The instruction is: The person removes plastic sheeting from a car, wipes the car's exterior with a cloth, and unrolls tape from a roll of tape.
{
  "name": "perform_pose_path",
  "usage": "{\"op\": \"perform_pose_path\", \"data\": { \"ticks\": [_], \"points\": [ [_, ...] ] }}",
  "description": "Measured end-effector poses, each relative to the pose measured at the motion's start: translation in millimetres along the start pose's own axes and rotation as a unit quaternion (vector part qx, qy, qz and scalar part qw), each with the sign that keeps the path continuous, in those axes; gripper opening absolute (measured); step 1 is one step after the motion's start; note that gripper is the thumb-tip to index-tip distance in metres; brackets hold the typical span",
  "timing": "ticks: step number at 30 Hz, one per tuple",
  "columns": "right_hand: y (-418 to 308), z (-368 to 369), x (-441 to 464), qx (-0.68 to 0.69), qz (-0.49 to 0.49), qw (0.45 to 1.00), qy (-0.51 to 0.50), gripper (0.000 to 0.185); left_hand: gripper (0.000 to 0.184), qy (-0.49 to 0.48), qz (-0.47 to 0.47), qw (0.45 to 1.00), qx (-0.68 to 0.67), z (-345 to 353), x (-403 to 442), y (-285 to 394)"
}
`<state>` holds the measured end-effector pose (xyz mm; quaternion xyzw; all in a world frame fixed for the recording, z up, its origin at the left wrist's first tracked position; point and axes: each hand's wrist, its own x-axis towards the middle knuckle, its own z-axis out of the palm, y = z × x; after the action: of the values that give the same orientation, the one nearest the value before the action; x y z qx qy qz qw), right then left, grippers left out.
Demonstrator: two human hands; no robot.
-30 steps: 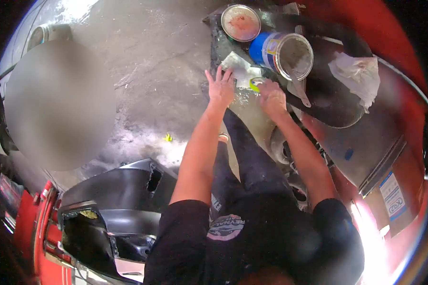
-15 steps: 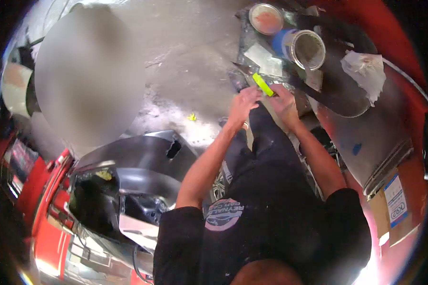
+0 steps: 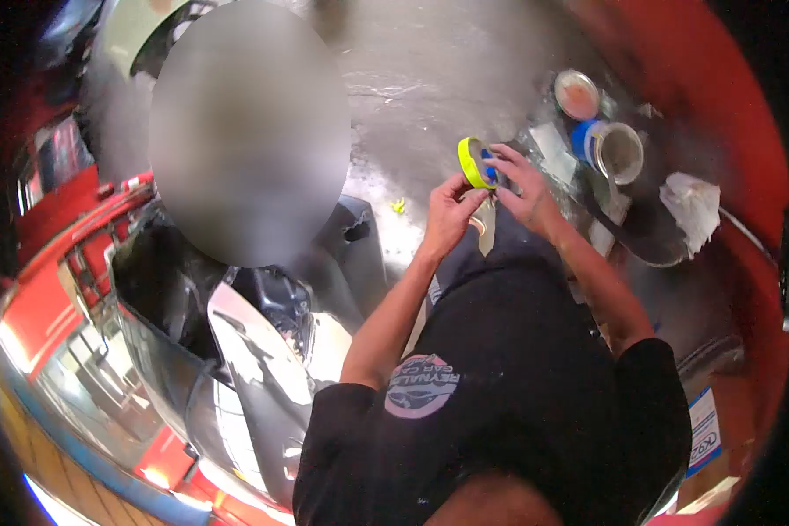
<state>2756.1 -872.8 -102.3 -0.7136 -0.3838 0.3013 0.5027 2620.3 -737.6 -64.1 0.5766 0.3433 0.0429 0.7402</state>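
Observation:
A roll of bright yellow tape (image 3: 467, 162) with a blue core is held upright in front of me, between my two hands. My left hand (image 3: 450, 215) pinches the roll's lower edge with thumb and fingers. My right hand (image 3: 531, 195) is curled against the roll's right side, its fingertips at the blue core. Just below the hands, a tan pointed strip (image 3: 486, 232) shows in front of my dark trousers; what it belongs to is unclear.
An open can with a blue label (image 3: 621, 153), a round lid with reddish residue (image 3: 577, 95) and crumpled white paper (image 3: 691, 210) are at the right. Dark car body parts (image 3: 180, 307) stand at the left. A yellow scrap (image 3: 398, 206) lies on the floor.
The tape roll has turned so its blue core shows, and my left hand has come onto its lower edge. The view has shifted, so the cans appear further right and lower.

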Motion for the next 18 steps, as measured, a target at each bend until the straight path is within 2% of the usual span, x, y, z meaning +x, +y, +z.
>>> {"op": "perform_pose_path", "data": {
  "ticks": [4,5,9,11,12,13,14,15,18],
  "points": [
    [-48,10,22,-0.042,-0.06,0.99,-0.117,0.036,0.024,0.044,-0.022,0.987,-0.152,-32,-30,24],
    [-49,19,26,-0.077,-0.12,0.985,-0.1,0.03,0.026,0.056,-0.022,0.984,-0.17,-41,-37,25],
    [-78,53,43,-0.163,-0.218,0.952,-0.141,0.024,0.043,0.152,-0.015,0.957,-0.247,-79,-59,10],
    [-68,72,51,-0.232,-0.296,0.909,-0.177,0.019,0.054,0.218,0.02,0.944,-0.245,-102,-65,-7],
    [-64,84,53,-0.234,-0.303,0.906,-0.183,0.02,0.054,0.221,0.02,0.935,-0.275,-116,-69,-11],
    [-63,96,57,-0.273,-0.326,0.878,-0.218,0.022,0.05,0.213,0.042,0.933,-0.286,-129,-75,-15],
    [-84,108,58,-0.264,-0.322,0.885,-0.21,0.023,0.042,0.258,0.056,0.925,-0.272,-139,-74,-22],
    [-81,121,64,-0.228,-0.327,0.883,-0.248,0.023,0.034,0.277,0.077,0.93,-0.231,-149,-80,-26],
    [-113,160,72,-0.203,-0.32,0.872,-0.309,0.022,0.023,0.347,0.114,0.9,-0.237,-181,-93,-36]
  ]
}}
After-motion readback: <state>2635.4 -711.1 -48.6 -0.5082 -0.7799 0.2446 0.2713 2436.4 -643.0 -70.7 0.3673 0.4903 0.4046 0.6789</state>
